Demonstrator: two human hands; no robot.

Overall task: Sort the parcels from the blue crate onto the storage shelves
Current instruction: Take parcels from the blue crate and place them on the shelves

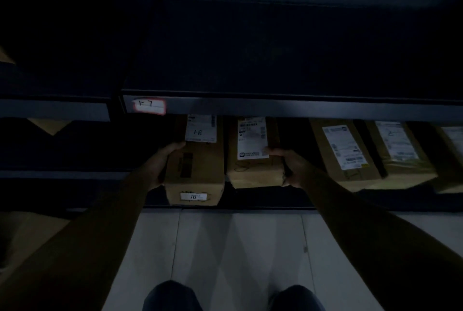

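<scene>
Head view, dim light: I am looking down at dark storage shelves (275, 108), the upper one tagged with a small label (149, 106), and the lower one holding a row of cardboard boxes. Largest thing between my arms is the pair of boxes side by side. The left box (195, 173) runs with its long axis away from me, into the shelf, and its near end overhangs the shelf edge toward me. My left hand (162, 163) lies flat along that box's outer left side, fingers stretched forward, thumb on its top edge. The right box (254, 168) sits just inside my right hand (292, 168), which wraps its near right corner, fingers curled on it. So each hand presses inward on its own box. I judge a push straight ahead, along the long axes, would seat both. Further boxes (345, 150) stand beyond my right hand. The blue crate is out of view.
</scene>
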